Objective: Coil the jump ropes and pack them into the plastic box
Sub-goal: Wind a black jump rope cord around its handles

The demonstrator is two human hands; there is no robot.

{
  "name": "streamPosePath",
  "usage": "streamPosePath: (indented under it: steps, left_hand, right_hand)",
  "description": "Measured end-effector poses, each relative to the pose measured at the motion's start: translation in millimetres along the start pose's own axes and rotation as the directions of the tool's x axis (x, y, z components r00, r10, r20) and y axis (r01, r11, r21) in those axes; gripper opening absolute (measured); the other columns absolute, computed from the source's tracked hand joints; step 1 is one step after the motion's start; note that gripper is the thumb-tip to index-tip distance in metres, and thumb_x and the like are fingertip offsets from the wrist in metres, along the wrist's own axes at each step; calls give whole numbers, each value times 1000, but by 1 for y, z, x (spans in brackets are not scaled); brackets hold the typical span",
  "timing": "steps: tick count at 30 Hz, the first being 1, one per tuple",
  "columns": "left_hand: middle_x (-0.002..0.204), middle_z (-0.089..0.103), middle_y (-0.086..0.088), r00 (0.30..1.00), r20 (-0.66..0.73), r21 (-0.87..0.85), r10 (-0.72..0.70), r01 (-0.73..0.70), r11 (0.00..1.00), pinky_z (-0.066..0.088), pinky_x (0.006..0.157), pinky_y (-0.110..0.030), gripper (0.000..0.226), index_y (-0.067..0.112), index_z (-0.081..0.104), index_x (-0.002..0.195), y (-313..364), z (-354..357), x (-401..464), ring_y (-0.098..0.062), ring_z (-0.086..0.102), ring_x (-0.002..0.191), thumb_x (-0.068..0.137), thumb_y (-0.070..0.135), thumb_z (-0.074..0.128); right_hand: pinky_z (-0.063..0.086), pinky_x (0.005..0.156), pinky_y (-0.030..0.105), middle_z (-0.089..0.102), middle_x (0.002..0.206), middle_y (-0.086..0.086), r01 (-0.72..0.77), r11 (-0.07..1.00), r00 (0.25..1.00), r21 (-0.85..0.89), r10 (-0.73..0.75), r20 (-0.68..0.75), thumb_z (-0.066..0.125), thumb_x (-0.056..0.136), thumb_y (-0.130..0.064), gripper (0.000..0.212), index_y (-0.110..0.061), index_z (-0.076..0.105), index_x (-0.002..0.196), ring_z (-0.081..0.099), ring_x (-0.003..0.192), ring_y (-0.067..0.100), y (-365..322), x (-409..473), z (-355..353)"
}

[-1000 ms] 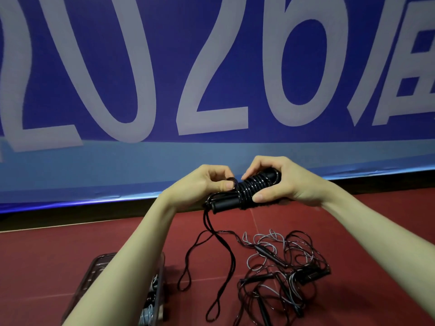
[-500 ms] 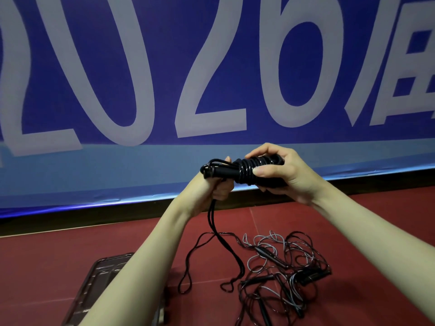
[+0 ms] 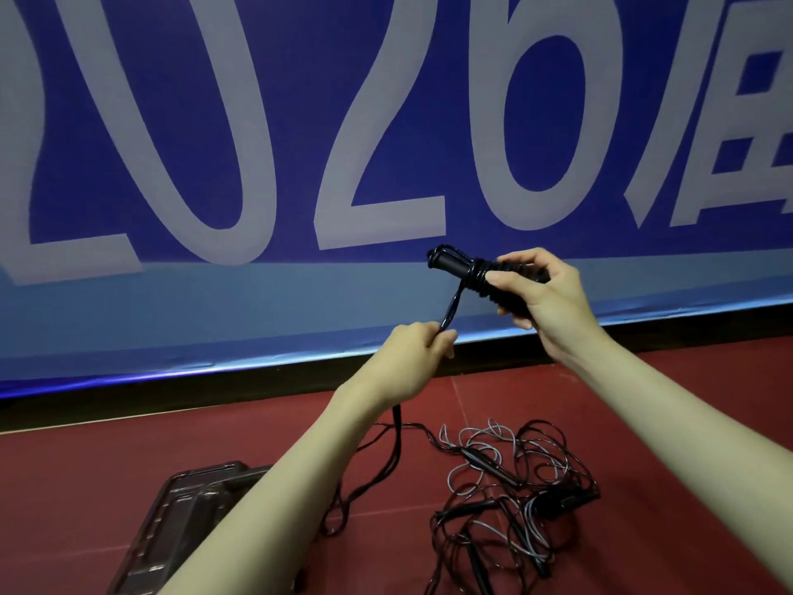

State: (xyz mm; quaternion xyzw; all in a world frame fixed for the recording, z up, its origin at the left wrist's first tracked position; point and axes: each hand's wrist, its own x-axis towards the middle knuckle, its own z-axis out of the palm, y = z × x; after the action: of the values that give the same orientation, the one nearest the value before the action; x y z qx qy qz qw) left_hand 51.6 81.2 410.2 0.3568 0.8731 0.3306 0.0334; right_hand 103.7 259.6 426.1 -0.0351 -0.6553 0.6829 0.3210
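My right hand grips the black handles of a jump rope, with black cord wound several times around them. My left hand is lower and to the left, pinching the doubled black cord, which runs taut up to the handles. The loose end of that cord hangs below my left wrist down to the red floor. A tangle of black and grey jump ropes lies on the floor at lower right. The plastic box sits at lower left, partly hidden by my left forearm.
A large blue banner with pale numerals stands upright across the back, a dark strip at its foot. The red floor spreads left of the box and right of the rope pile.
My right hand has lifted the wrapped handles up and to the right. My left hand has dropped away from the handles, drawing the cord taut downward. The view has shifted left.
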Motion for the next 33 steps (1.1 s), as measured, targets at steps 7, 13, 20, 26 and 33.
streamPosePath:
  steps: [7, 13, 20, 26, 33]
  left_hand:
    - [77, 49, -9, 982, -117, 531, 151, -67, 845, 36, 62, -37, 33, 10, 45, 93, 11, -13, 2, -39, 51, 75, 104, 37, 30]
    - [104, 55, -5, 935, -141, 654, 326, -159, 739, 43, 66, -39, 34, 13, 53, 114, 17, -27, -6, -34, 56, 89, 104, 36, 30]
    - [95, 62, 0, 825, -248, 562, 508, -305, 769, 49, 64, -44, 19, 17, 69, 100, 13, -48, -9, -29, 59, 81, 95, 28, 54]
    - [79, 59, 6, 911, -217, 112, 351, -334, 936, 45, 68, -25, 5, 22, 73, 76, 4, -65, -11, -6, 56, 71, 79, 21, 76]
    - [73, 60, -2, 991, -16, -420, 130, -125, 899, 39, 61, -26, 21, 19, 68, 73, -14, -64, -19, -17, 51, 66, 92, 17, 61]
  right_hand:
    - [36, 38, 19, 64, 82, 15, 66, 989, 998, -134, -62, 30, 75, 81, -5, 23, -8, 62, 101, 59, 52, 15, 4, 1, -9]
    - [52, 56, 24, 64, 86, 7, 205, 935, 976, -289, -172, 136, 80, 78, -12, 26, -20, 63, 96, 63, 66, 17, 7, 3, -6]
    - [50, 68, 29, 61, 81, -9, 316, 840, 917, -441, -152, 368, 82, 73, -15, 30, -27, 63, 92, 57, 70, 10, 0, -9, -1]
    - [48, 65, 22, 63, 82, 8, 299, 883, 822, -362, -45, 568, 83, 72, -4, 30, -18, 66, 92, 57, 67, 8, -23, -22, 0]
    - [51, 62, 23, 61, 88, 18, 240, 945, 766, -224, -43, 641, 81, 68, -9, 32, -10, 66, 96, 58, 71, 13, -40, -30, 7]
